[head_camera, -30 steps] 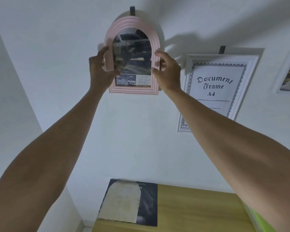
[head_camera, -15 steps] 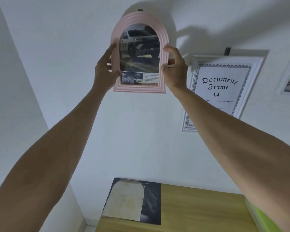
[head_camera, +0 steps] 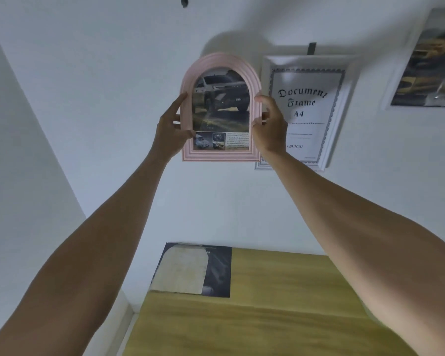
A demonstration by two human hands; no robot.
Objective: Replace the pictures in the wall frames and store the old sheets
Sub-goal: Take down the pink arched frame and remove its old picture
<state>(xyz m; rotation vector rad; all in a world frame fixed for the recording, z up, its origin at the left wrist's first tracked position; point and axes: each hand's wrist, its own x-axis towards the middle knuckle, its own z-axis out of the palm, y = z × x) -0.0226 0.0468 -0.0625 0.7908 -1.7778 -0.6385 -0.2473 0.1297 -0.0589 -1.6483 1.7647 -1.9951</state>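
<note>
Left hand and right hand grip sides of pink arched frame with truck picture, held up off wall. White document frame just behind. Arched old sheet lies on dark poster, on wooden table below.

pink arched frame | upright; truck picture inside; off hook

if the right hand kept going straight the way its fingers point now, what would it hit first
The right hand grips the pink arched frame by its right edge, fingers pointing up and left, so they meet that frame at once. Beyond it lies probably only bare wall, though depth is unclear.
</note>
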